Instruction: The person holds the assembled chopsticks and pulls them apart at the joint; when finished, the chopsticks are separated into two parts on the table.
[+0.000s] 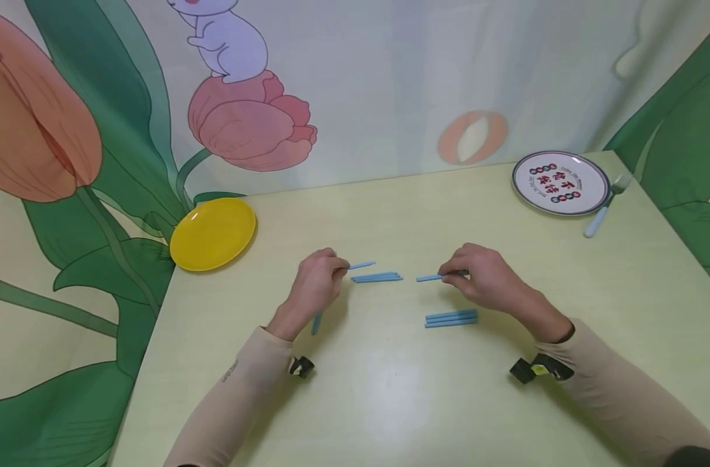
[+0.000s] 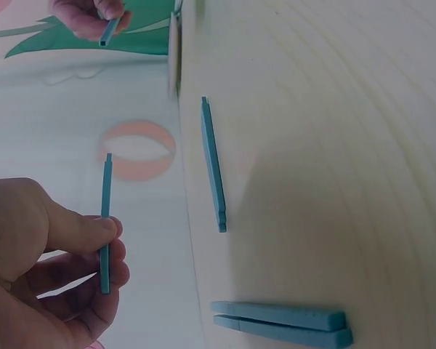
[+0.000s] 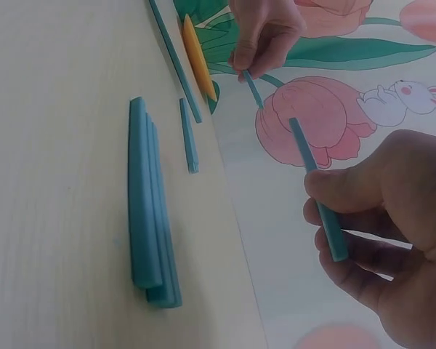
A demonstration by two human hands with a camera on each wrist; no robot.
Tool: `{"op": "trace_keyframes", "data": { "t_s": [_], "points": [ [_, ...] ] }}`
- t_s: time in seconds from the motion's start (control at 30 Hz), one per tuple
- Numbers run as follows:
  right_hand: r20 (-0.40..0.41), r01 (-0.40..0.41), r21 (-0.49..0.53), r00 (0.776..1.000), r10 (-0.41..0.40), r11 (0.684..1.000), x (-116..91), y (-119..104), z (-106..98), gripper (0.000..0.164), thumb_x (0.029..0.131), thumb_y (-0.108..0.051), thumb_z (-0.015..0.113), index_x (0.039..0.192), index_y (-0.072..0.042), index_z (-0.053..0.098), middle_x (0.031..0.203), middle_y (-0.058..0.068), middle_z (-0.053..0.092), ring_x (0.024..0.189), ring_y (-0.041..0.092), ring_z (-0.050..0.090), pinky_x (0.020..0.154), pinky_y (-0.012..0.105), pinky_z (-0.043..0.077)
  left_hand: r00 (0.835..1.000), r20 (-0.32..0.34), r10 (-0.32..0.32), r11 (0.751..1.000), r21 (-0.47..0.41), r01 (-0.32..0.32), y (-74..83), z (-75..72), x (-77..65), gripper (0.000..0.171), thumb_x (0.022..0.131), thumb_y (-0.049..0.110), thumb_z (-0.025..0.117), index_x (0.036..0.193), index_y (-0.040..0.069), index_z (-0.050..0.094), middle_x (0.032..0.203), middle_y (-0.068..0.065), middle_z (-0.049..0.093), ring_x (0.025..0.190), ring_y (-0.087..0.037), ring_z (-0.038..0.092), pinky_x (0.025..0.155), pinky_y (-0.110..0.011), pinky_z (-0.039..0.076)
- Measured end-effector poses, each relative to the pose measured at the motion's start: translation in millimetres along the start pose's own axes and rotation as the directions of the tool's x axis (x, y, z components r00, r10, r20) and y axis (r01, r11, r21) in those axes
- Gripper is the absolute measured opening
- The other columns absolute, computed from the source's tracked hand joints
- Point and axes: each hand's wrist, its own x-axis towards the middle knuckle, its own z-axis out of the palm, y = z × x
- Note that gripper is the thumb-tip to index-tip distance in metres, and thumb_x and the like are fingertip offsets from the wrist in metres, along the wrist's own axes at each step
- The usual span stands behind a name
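My left hand (image 1: 317,282) pinches a slim blue stick (image 2: 107,185) between thumb and fingers above the table. In the left wrist view this stick has a narrower stepped tip. Across from it, my right hand (image 1: 488,275) holds another blue stick (image 3: 303,143), thumb on one side and fingers on the other. The two held sticks are apart. A small group of blue sticks (image 1: 378,277) lies on the table between the hands. Below the right hand, several more blue sticks (image 1: 451,318) lie side by side. Another blue stick (image 1: 316,323) is partly hidden by the left wrist.
A yellow plate (image 1: 213,235) sits at the table's left edge. A white patterned plate (image 1: 559,168) stands at the back right, with a fork (image 1: 600,217) beside it. Behind the pale table (image 1: 378,389) hangs a curtain (image 1: 378,97) printed with flowers and a rabbit.
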Motion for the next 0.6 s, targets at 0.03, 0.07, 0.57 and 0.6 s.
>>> {"op": "trace_keyframes", "data": {
  "t_s": [0.03,0.07,0.57,0.6],
  "points": [
    [-0.002,0.004,-0.003,1.000,-0.004,1.000,-1,0,0,0.008,0.081,-0.007,0.077,0.087,-0.012,0.078,0.081,-0.003,0.070,0.075,0.013,0.056,0.063,0.028,0.047,1.000,0.003,-0.005,1.000,0.000,0.005,0.2,0.9,0.8,0.011,0.086,-0.003,0.067,0.089,0.000,0.077,0.078,-0.009,0.065,0.070,-0.022,0.060,0.065,-0.032,0.050],
    [-0.006,0.006,-0.007,1.000,-0.007,1.000,-2,1,1,0.008,0.080,-0.007,0.078,0.087,-0.012,0.078,0.081,-0.003,0.070,0.075,0.013,0.056,0.063,0.028,0.046,1.000,0.004,-0.010,1.000,-0.002,0.010,0.3,1.8,1.5,0.011,0.086,-0.003,0.067,0.089,0.000,0.077,0.079,-0.009,0.066,0.071,-0.022,0.061,0.066,-0.033,0.050],
    [0.038,-0.014,-0.012,0.999,0.015,1.000,-13,3,1,0.010,0.080,-0.010,0.079,0.090,-0.014,0.078,0.088,-0.003,0.074,0.082,0.013,0.060,0.069,0.030,0.050,0.995,0.078,-0.055,0.998,0.034,0.053,0.6,16.8,12.9,0.019,0.084,-0.006,0.061,0.095,0.000,0.076,0.086,-0.010,0.069,0.079,-0.024,0.063,0.073,-0.035,0.052],
    [0.039,-0.015,-0.012,0.999,0.016,1.000,-14,3,1,0.010,0.080,-0.011,0.079,0.090,-0.014,0.078,0.089,-0.003,0.074,0.083,0.013,0.060,0.069,0.030,0.050,0.995,0.078,-0.056,0.998,0.037,0.053,1.1,17.4,13.9,0.020,0.084,-0.006,0.061,0.095,0.000,0.076,0.086,-0.010,0.069,0.079,-0.023,0.063,0.073,-0.035,0.052]
  ]
}}
